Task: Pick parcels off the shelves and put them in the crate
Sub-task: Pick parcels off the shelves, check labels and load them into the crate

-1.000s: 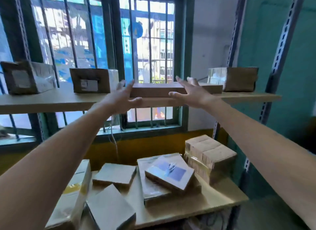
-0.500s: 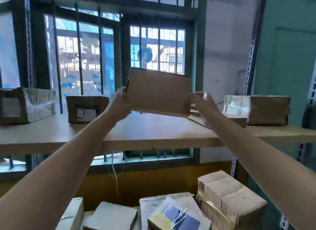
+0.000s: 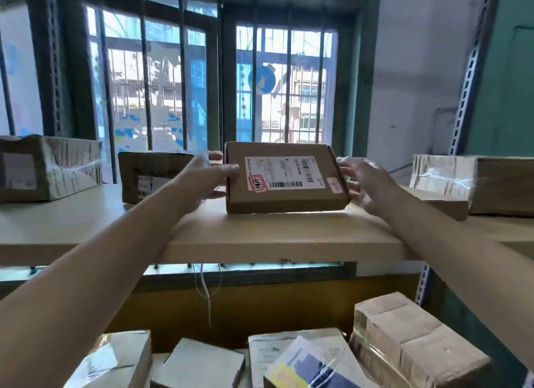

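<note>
Gripping the parcel [image 3: 286,178] at the window shelf [image 3: 260,237], left fingers [image 3: 224,168] curl; right fingers [image 3: 351,164] spread.

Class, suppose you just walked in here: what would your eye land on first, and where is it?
A flat cardboard parcel, its white barcode label facing us, stands upright at the middle of the upper shelf, framed by the left hand and right hand at its side edges. Behind it glows a barred window.

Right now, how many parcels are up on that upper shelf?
5: a taped box far left, a dark box beside it, the labelled box between left hand and right hand, a flat box behind that hand, a second taped box far right. Others may be hidden.
</note>
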`<state>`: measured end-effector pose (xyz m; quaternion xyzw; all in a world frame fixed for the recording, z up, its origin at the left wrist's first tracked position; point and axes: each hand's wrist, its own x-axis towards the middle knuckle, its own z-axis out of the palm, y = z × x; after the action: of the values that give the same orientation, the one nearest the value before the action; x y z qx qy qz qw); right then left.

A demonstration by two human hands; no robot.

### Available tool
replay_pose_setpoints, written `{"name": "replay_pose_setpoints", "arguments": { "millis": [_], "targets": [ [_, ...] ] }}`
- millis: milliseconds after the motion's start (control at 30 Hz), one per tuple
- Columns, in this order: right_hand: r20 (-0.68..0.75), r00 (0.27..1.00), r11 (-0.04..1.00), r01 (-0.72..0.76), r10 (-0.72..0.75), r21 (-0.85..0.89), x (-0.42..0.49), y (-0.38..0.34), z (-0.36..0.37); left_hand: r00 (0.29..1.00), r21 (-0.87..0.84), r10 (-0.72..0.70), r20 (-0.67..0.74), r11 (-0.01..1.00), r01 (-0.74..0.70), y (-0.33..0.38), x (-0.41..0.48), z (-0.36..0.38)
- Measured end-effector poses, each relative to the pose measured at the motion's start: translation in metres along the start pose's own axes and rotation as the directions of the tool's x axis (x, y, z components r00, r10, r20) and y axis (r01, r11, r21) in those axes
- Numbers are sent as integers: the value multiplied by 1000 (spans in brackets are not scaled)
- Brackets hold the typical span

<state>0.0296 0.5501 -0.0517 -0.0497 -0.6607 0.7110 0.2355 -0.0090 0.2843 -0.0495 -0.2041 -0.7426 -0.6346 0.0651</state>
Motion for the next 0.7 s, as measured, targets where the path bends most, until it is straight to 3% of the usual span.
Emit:
{"name": "replay_pose_setpoints", "arguments": {
  "millis": [133, 367, 567, 700],
  "targets": [
    [3, 992, 992, 127, -127, 1, -2, 1, -2, 996, 12, 82, -30, 997, -81, -4, 1, 1],
    [23, 967, 965, 256, -255, -55, -7, 1, -6, 991, -62, 132, 36, 990, -129, -3, -1, -3],
    [195, 952, 962, 258, -237, -92, -17, 0, -5, 982, -70, 173, 77, 983, -168, -2, -9, -5],
    [30, 958, 956, 284, -286, 72, -25, -6, -12, 978, -97, 178, 110, 981, -167, 7, -20, -3]
  ]
}}
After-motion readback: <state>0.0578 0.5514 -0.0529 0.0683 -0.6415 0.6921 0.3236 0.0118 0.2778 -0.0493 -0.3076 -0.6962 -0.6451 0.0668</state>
